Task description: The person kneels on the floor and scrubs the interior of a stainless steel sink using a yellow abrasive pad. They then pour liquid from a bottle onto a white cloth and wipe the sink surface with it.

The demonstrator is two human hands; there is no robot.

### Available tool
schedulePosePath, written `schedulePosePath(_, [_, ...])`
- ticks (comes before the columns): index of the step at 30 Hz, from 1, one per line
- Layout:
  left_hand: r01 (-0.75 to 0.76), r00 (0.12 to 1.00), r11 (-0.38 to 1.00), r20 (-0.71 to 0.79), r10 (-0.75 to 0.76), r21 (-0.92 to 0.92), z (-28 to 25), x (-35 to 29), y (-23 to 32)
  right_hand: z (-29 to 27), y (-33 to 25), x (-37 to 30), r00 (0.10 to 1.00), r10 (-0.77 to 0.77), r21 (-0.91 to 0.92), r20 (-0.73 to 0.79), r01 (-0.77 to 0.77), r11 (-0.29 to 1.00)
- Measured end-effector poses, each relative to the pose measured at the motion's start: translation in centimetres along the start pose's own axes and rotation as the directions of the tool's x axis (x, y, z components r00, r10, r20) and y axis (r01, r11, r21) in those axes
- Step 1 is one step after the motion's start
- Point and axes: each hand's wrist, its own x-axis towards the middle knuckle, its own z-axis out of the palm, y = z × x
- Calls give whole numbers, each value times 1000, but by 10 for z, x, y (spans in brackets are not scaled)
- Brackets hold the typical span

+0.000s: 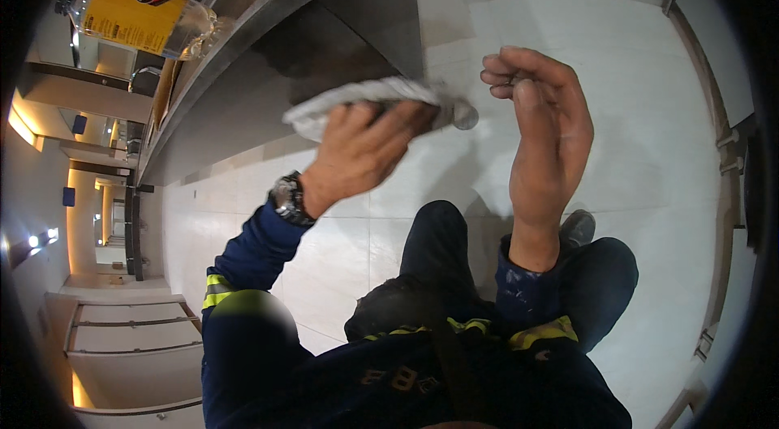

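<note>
My left hand [357,149] is closed around a crumpled white bundle [308,114] that looks like a cloth. At the bundle's right end is a clear, round, shiny piece [465,115], blurred, so I cannot tell its kind. To the right of it, apart from the bundle, I hold up my right hand [553,125]. Its fingers curl toward the thumb in a pinch, and whatever they may hold is too small to make out. Both hands are above the floor, beside the dark face of a counter [268,96].
A clear bottle with a yellow label [134,13] is at the counter's edge, upper left. Dark wet-looking patches mark the counter's face. Pale floor tiles [324,267] lie below my knees. Lit mirrors or openings line the far left, and a pale wall [722,47] with a dark rail stands at right.
</note>
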Motion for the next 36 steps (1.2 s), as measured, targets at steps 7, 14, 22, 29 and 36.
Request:
schedulePosePath(7, [290, 955, 825, 199, -218, -486, 14, -32, 40, 59, 40, 17, 965, -218, -475, 147, 262, 840])
schedulePosePath(14, [559, 825, 607, 306, -475, -564, 8, -59, 66, 87, 45, 59, 906, -357, -409, 228, 422, 809])
schedulePosePath(22, [617, 754, 460, 311, -579, -639, 14, -86, 85, 83, 46, 65, 925, -252, -268, 284, 328, 906])
schedulePosePath(29, [618, 725, 424, 271, -633, -662, 19, -97, 89, 78, 25, 71, 939, -166, -348, 300, 270, 898])
schedulePosePath(36, [624, 679, 354, 258, -688, -697, 25, -109, 98, 92, 30, -17, 938, -215, -458, 271, 322, 829])
